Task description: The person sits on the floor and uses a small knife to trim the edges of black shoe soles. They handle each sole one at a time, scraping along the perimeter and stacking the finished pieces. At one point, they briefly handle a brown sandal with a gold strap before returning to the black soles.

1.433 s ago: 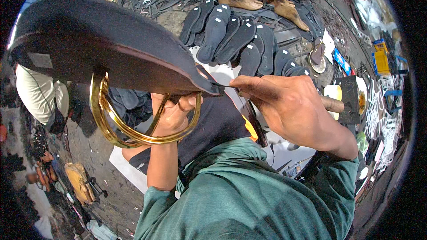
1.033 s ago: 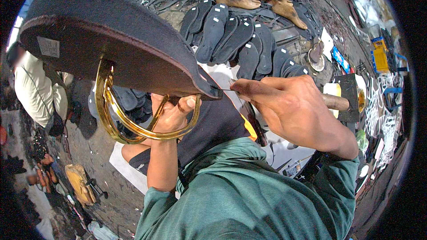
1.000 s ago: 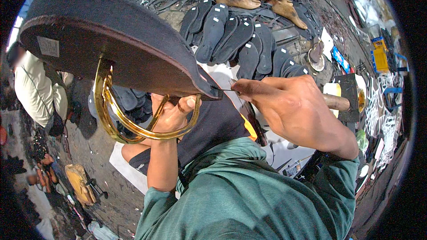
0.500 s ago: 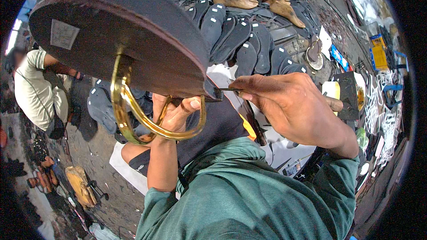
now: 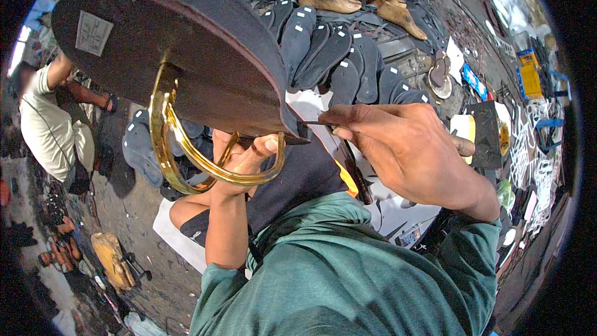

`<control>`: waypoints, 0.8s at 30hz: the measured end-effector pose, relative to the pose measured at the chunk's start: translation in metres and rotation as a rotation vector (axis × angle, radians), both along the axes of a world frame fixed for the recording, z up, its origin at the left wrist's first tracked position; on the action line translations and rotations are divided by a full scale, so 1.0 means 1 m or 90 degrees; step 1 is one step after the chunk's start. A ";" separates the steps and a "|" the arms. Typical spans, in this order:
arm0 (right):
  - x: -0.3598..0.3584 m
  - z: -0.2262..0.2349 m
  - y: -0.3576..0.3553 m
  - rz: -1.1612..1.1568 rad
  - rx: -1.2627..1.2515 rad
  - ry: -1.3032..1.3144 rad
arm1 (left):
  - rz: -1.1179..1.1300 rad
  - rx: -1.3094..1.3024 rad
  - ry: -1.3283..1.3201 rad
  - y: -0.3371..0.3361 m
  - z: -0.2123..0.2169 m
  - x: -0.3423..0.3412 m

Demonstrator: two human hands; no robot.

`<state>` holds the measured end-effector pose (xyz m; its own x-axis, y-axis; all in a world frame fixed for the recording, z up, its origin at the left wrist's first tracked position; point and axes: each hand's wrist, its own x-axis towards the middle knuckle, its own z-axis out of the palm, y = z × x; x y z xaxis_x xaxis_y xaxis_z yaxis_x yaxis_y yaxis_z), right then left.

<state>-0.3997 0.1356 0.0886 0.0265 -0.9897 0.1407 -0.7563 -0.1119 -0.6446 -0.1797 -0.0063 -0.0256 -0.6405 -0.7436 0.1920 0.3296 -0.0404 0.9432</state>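
Observation:
A large sandal [image 5: 205, 87] with a dark brown footbed, thick black sole and shiny gold straps [image 5: 165, 143] fills the upper left, tilted. My left hand [image 5: 239, 158] is closed on its near end, the thumb lying between the gold straps. In my right hand [image 5: 398, 149] is a thin-bladed tool, pinched between thumb and fingers. Its dark narrow blade [image 5: 316, 123] meets the corner of the sandal's end; whether it cuts in, I cannot tell. A rounded wooden handle [image 5: 463, 145] sticks out behind the same hand.
Several black soles [image 5: 342, 56] with white stickers lie ahead, with wooden shoe lasts [image 5: 398, 15] beyond. A person in a pale shirt [image 5: 53, 124] sits at left. White straps [image 5: 532, 155] are heaped at right. A wooden block [image 5: 113, 261] rests on the floor at lower left.
The sandal has tilted a little, its far end shifting right and its gold straps slightly left. My right hand and the blade stay near the same corner. The person at left has raised an arm.

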 end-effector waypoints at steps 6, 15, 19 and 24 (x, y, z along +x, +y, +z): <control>0.001 -0.002 0.002 -0.011 0.029 0.017 | 0.008 0.035 -0.015 0.002 -0.002 0.003; 0.001 -0.003 0.003 -0.013 0.007 0.035 | -0.010 0.013 -0.016 -0.001 0.000 0.000; 0.000 -0.006 0.002 -0.007 0.004 0.029 | -0.007 0.027 -0.002 0.000 0.004 -0.003; 0.004 -0.009 0.000 -0.022 0.027 0.014 | 0.001 -0.017 -0.039 0.005 0.010 -0.003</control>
